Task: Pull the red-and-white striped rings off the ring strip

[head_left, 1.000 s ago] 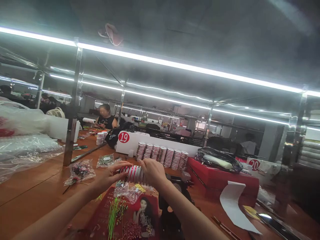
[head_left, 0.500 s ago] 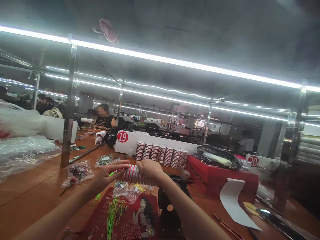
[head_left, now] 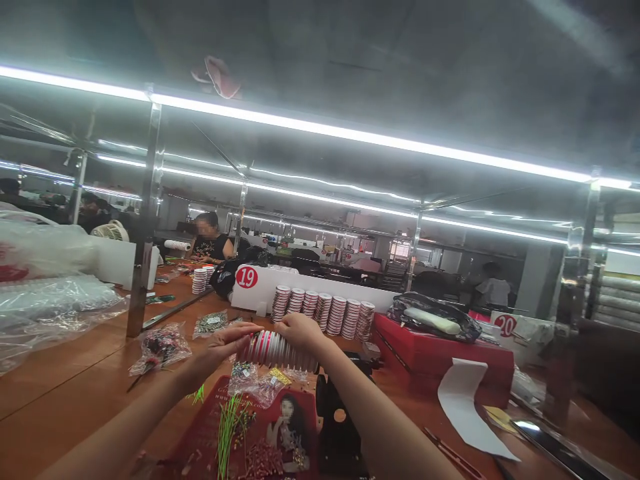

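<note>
A sideways row of white, ribbed spools with pink marks lies between my hands, over the front of the table. My left hand is at the row's left end, its fingers stretched out flat and touching the end spool. My right hand curls over the top of the row, fingers bent down onto it. Close to the row's right end is a black machine, partly covered by my right forearm. Beneath are small plastic bags of beads on a red printed mat, with thin green stems and dark red bits.
Stacks of wound spools stand before a white board marked 19. On the right are a red box, a curled white paper, tweezers and a phone. A metal post rises at left. A person sits beyond.
My left hand's fingers have come closer together against the row's end. My right hand has moved slightly to the right and up, uncovering more spools. The view has shifted slightly.
</note>
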Tool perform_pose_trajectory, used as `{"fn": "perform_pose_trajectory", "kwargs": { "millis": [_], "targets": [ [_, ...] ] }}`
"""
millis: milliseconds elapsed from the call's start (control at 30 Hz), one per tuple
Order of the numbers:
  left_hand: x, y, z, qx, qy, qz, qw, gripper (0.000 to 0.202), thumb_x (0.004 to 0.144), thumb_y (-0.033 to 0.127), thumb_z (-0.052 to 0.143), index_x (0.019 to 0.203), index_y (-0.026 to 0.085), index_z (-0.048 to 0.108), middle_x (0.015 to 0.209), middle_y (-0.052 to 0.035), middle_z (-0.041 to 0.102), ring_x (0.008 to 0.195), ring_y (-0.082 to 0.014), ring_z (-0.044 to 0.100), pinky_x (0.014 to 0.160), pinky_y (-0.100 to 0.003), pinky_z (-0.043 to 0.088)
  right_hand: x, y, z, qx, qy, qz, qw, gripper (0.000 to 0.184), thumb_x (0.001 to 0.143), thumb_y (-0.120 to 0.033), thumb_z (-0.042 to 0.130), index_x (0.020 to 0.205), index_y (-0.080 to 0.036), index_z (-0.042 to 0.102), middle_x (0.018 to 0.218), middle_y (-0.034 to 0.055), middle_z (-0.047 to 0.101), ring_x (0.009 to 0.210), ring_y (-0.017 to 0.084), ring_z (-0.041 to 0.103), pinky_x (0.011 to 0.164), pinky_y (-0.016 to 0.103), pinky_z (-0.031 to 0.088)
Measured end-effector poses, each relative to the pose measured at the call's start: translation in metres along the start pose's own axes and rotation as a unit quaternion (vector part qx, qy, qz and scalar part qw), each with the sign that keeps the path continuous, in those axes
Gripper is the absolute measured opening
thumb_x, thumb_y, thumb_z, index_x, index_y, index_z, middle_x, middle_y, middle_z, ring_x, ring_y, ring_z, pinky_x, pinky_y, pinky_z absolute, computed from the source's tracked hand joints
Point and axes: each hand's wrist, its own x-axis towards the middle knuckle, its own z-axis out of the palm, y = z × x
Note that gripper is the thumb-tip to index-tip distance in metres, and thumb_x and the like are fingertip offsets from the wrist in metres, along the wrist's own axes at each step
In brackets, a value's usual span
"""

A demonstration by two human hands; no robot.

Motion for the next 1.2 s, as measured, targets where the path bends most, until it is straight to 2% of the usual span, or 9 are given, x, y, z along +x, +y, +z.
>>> {"fn": "perform_pose_trajectory", "kwargs": {
  "millis": [100,167,333,567,700,833,933,1067,1200],
  "targets": [
    [0.0,0.003,0.001,-0.023,-0.002,-0.007,1.0,0.034,0.079,0.044,0.055,0.104,0.026,0.067,0.123,-0.003,0.058,0.121,-0.0273,0.041,0.101,-0.038,0.03,-0.022,-0.013,0.007,-0.029,0.122,-0.05,0.991,0.018,0.092,-0.024,0.044,0.094,-0.02,0.061,0.093,0.0022,0.063,0.087,0.015,0.056,0.072,0.025,0.04],
    [0.002,0.004,0.002,-0.043,-0.009,-0.011,0.999,0.035,0.079,0.044,0.055,0.105,0.022,0.065,0.121,-0.0051,0.059,0.116,-0.0258,0.047,0.098,-0.039,0.034,-0.036,-0.023,0.014,-0.055,0.164,-0.099,0.98,0.014,0.089,-0.025,0.049,0.089,-0.023,0.062,0.09,0.0001,0.063,0.086,0.015,0.055,0.071,0.024,0.038],
    [0.006,-0.002,0.002,-0.086,-0.031,-0.032,0.995,0.043,0.081,0.045,0.053,0.112,0.016,0.058,0.101,-0.0062,0.067,0.09,-0.0216,0.062,0.08,-0.04,0.045,-0.042,-0.036,0.034,-0.124,0.211,-0.193,0.95,0.012,0.082,-0.018,0.052,0.074,-0.02,0.061,0.078,0.0025,0.061,0.075,0.019,0.053,0.064,0.031,0.033],
    [0.008,-0.013,0.002,-0.092,-0.022,-0.018,0.995,0.033,0.082,0.041,0.054,0.102,0.015,0.06,0.093,-0.0032,0.066,0.085,-0.0204,0.06,0.08,-0.041,0.044,-0.032,-0.029,0.045,-0.15,0.226,-0.268,0.924,0.019,0.083,-0.01,0.048,0.07,-0.019,0.059,0.07,0.0024,0.06,0.069,0.017,0.052,0.064,0.032,0.03],
    [0.007,-0.013,0.003,-0.094,-0.011,-0.008,0.995,0.032,0.082,0.041,0.053,0.1,0.016,0.06,0.086,-0.0015,0.064,0.077,-0.0181,0.06,0.075,-0.038,0.045,-0.028,-0.029,0.045,-0.117,0.214,-0.245,0.938,0.016,0.079,-0.013,0.051,0.067,-0.019,0.06,0.069,0.0028,0.061,0.068,0.017,0.054,0.062,0.03,0.032],
    [0.003,-0.008,0.005,-0.09,-0.011,0.003,0.996,0.031,0.083,0.04,0.053,0.099,0.015,0.061,0.081,-0.0007,0.064,0.077,-0.0184,0.06,0.075,-0.038,0.045,-0.027,-0.029,0.026,-0.032,0.217,-0.138,0.966,0.01,0.078,-0.013,0.055,0.074,-0.018,0.063,0.073,0.0011,0.063,0.07,0.013,0.058,0.059,0.023,0.036],
    [0.002,-0.005,0.006,-0.09,-0.008,0.008,0.996,0.03,0.083,0.04,0.053,0.098,0.015,0.061,0.089,-0.0026,0.064,0.085,-0.0201,0.059,0.078,-0.039,0.044,-0.026,-0.029,0.013,0.027,0.203,-0.085,0.975,0.01,0.078,-0.013,0.057,0.077,-0.02,0.065,0.074,-0.0024,0.064,0.068,0.01,0.059,0.058,0.019,0.037],
    [0.001,-0.004,0.007,-0.094,-0.002,0.005,0.996,0.032,0.083,0.041,0.052,0.099,0.015,0.061,0.092,-0.0032,0.065,0.084,-0.0205,0.06,0.077,-0.04,0.045,-0.024,-0.03,0.011,0.074,0.177,-0.066,0.979,0.01,0.075,-0.013,0.061,0.072,-0.021,0.066,0.071,-0.0035,0.066,0.068,0.012,0.06,0.057,0.019,0.037],
    [0.002,-0.006,0.008,-0.098,0.007,0.007,0.995,0.03,0.083,0.041,0.053,0.097,0.015,0.061,0.095,-0.0033,0.063,0.084,-0.0191,0.058,0.076,-0.037,0.044,-0.023,-0.031,0.013,0.12,0.176,-0.061,0.975,0.007,0.075,-0.013,0.063,0.077,-0.019,0.066,0.074,-0.0022,0.066,0.068,0.011,0.06,0.059,0.018,0.039]
  ]
}}
